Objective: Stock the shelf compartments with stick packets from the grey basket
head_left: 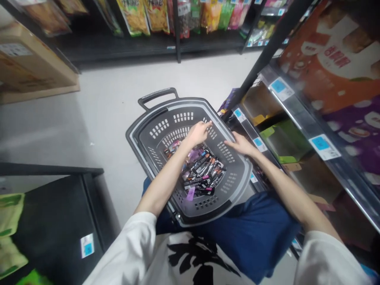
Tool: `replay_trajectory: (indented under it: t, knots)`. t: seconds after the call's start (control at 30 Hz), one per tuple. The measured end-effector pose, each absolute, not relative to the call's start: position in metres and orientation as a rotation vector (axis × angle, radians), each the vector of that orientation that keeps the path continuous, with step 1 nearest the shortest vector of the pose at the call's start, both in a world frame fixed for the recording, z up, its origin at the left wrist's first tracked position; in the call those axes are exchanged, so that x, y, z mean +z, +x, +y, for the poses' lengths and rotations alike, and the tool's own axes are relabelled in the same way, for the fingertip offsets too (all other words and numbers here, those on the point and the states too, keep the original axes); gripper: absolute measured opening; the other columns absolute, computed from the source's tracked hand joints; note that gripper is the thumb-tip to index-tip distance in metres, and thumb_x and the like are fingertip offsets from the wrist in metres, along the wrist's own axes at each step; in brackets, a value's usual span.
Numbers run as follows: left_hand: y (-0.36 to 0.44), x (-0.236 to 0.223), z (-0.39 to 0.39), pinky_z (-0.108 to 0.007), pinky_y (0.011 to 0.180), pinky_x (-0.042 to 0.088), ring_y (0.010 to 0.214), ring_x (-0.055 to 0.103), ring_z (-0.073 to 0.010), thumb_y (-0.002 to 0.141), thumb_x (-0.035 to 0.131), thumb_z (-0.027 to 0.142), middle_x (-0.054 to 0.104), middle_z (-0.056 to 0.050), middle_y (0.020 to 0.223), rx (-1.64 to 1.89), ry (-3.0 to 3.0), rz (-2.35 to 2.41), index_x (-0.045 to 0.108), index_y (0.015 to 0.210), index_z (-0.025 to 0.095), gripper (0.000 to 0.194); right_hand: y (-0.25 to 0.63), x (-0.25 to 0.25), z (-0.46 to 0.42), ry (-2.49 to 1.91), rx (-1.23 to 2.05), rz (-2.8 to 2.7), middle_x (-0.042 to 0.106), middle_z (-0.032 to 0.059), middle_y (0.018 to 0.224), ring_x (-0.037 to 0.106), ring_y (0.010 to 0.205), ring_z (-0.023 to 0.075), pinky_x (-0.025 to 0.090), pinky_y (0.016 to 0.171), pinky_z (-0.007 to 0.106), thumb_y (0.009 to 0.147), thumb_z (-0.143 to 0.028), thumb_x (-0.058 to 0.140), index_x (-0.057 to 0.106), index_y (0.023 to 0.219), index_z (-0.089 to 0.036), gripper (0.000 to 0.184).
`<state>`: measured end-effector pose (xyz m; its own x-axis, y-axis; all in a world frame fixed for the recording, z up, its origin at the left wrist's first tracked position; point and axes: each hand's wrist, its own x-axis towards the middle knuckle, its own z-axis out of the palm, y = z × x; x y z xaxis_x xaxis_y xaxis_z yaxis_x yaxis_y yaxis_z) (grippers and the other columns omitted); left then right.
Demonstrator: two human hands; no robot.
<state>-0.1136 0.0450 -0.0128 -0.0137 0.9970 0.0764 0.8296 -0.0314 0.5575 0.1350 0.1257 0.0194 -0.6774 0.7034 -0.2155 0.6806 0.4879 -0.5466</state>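
A dark grey plastic shopping basket (237, 186) rests at my lap, its folding handle (157, 95) lying out over the far rim. Many small packets (204, 170), mostly black with some purple and orange, are heaped on its bottom. My left hand (198, 133) is over the inside of the basket, its index finger stretched toward the far right wall; nothing shows in it, and its other fingers are partly curled. At the right rim, my right hand (242, 143) grips the basket, with a finger or thumb over the inner side and the rest partly hidden.
To the right stands a shelf rack (285, 91) with price tags and colourful display boxes (332, 51). Hanging snack bags (133, 16) line the far shelf. A cardboard box (32, 59) stands on the pale floor (103, 107) at left. A black shelf (56, 221) juts in near my left.
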Motion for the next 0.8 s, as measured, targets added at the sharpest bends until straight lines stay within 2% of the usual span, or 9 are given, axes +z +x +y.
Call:
replay_trajectory:
  t: [0.17,0.27,0.33,0.43,0.57,0.7,0.8]
  knots:
    - [-0.102,-0.024,0.046,-0.039,0.1,0.049,0.111,0.063,-0.0263,0.091,0.039,0.01,0.069,-0.014,0.115,0.695,1.99,1.857,0.066,0.123,0.016,0.042,0.146,0.018,0.116,-1.32,0.876,-2.745,0.071,0.0135,0.106,0.068,0.096,0.0303,0.055,0.089,0.042,0.092,-0.047,0.06,0.056,0.11,-0.016,0.036]
    - [-0.08,-0.042,0.034,-0.041,0.102,0.048,0.119,0.061,-0.0278,0.089,0.041,0.006,0.067,-0.016,0.124,0.283,2.04,1.766,0.065,0.125,0.015,0.044,0.148,0.022,0.111,-1.388,0.864,-2.798,0.071,0.0142,0.107,0.069,0.096,0.0298,0.055,0.089,0.042,0.091,-0.044,0.062,0.055,0.109,-0.016,0.034]
    - [-0.064,-0.059,0.02,-0.042,0.102,0.05,0.121,0.062,-0.0305,0.086,0.048,0.005,0.065,-0.02,0.13,-0.046,2.006,1.678,0.066,0.125,0.012,0.044,0.148,0.027,0.109,-1.423,0.865,-2.862,0.071,0.015,0.109,0.069,0.097,0.0293,0.055,0.09,0.041,0.09,-0.043,0.064,0.055,0.11,-0.015,0.035]
    - [-0.048,-0.086,0.003,-0.039,0.097,0.053,0.113,0.068,-0.0321,0.077,0.06,0.004,0.07,-0.023,0.122,-0.261,1.941,1.586,0.073,0.115,0.009,0.041,0.147,0.033,0.107,-1.458,0.841,-2.945,0.07,0.017,0.113,0.069,0.1,0.0297,0.055,0.092,0.041,0.09,-0.044,0.065,0.055,0.115,-0.013,0.041]
    - [-0.044,-0.109,-0.001,-0.032,0.094,0.054,0.106,0.072,-0.0275,0.074,0.065,0.005,0.074,-0.021,0.117,-0.348,1.901,1.525,0.075,0.115,0.01,0.043,0.148,0.033,0.105,-1.469,0.784,-2.941,0.07,0.0171,0.112,0.069,0.099,0.0293,0.055,0.093,0.042,0.09,-0.046,0.064,0.055,0.12,-0.012,0.047]
    - [-0.051,-0.109,0.008,-0.024,0.089,0.054,0.099,0.073,-0.0216,0.075,0.061,0.006,0.078,-0.014,0.109,-0.32,1.905,1.49,0.079,0.103,0.013,0.033,0.15,0.029,0.099,-1.486,0.722,-2.918,0.071,0.0165,0.108,0.068,0.093,0.0296,0.056,0.089,0.044,0.09,-0.049,0.062,0.054,0.125,-0.012,0.052]
    - [-0.054,-0.098,0.013,-0.023,0.084,0.054,0.09,0.073,-0.0205,0.073,0.059,0.006,0.079,-0.013,0.099,-0.253,1.907,1.518,0.08,0.099,0.011,0.033,0.15,0.027,0.086,-1.409,0.511,-2.894,0.064,0.0232,0.128,0.064,0.108,0.0361,0.053,0.093,0.05,0.091,-0.048,0.058,0.044,0.139,-0.008,0.064]
